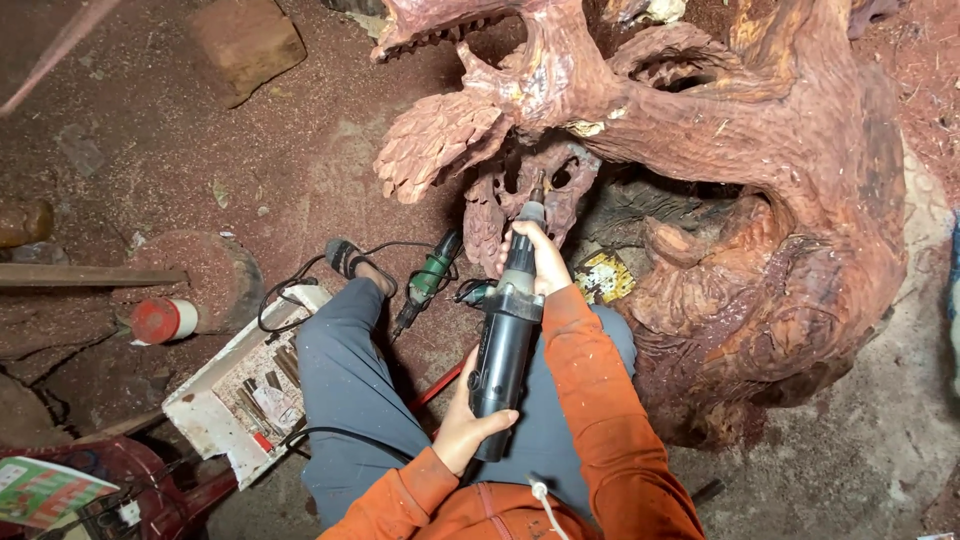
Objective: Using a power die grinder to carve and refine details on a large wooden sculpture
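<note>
1. The grinder (505, 345), a long black and grey power tool, lies along the person's lap and points up toward the wood carving (740, 170). Its bit touches, or sits just at, the small carved skull (540, 190) low on the carving's front.

2. The left hand (465, 425) is wrapped around the rear end of the tool's body, fingers curled over the black casing. The right hand (540, 262) is closed around the narrow neck just behind the bit.

3. Handling, as a judgement: the tool looks rigid and fairly heavy at the motor end, so a two-point hold suits it, with the rear hand carrying the weight and the front hand steering the tip. The smooth casing, dusted with sawdust, could be slippery. The neck is the place for fine control, well clear of the spinning bit.

4. The carving is a large reddish root mass, stiff and surely too heavy to shift. Its thin scales and teeth look brittle and easy to chip.

5. A second, green tool (430, 280) lies on the floor just beside the person's left leg with a black cord (300, 290). Farther left are a white tray of bits (250, 390) and a red-capped can (165, 320) on the sawdust-covered floor (150, 130).
</note>
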